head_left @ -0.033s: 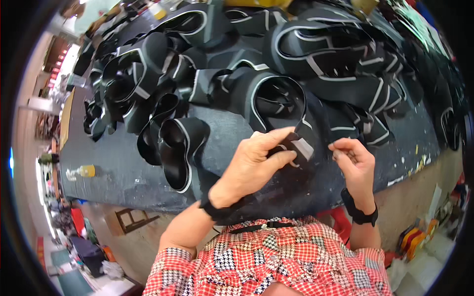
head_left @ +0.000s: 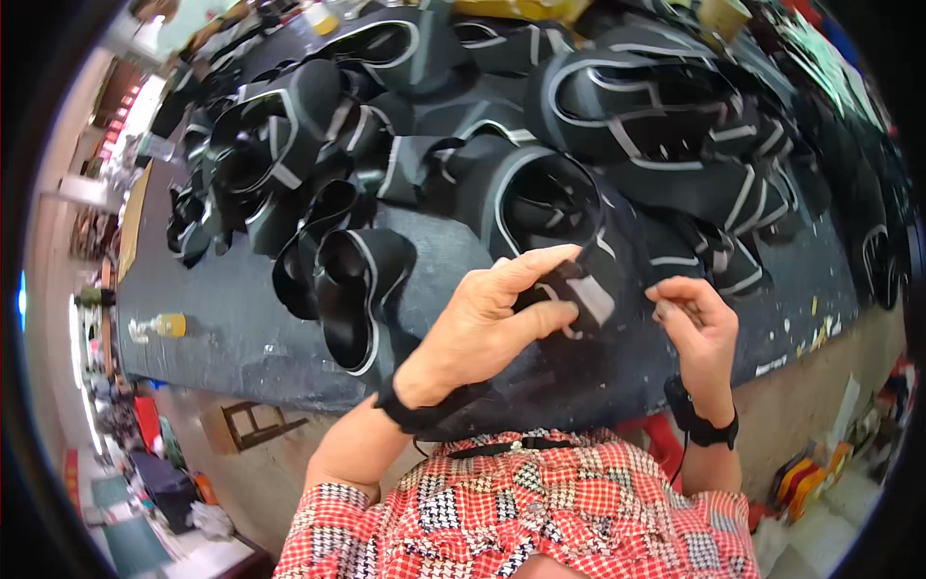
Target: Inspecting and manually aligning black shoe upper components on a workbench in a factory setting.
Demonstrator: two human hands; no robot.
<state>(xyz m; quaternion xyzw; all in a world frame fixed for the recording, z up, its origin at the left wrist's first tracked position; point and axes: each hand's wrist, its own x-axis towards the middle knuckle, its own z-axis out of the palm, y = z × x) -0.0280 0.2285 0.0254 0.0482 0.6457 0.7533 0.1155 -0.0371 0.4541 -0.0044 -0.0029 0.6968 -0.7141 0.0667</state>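
Near side of strip: left hand is holding its end, thumb and index finger pinching the black material beside a pale patch. Right of strip: right hand is hovering apart from it, thumb and index fingertips nearly meeting; cannot tell whether they are pinching anything thin. Judgement: this end is calling for a firm, steady left pinch, with the patch lying flat and the right fingers working lightly so the edge isn't puckering. Left of strip: a coil is resting on the bench. Just beyond strip: a loop is lying close, possibly joining it; slack there should be preventing tugging. Farther beyond strip: a pile is spreading.
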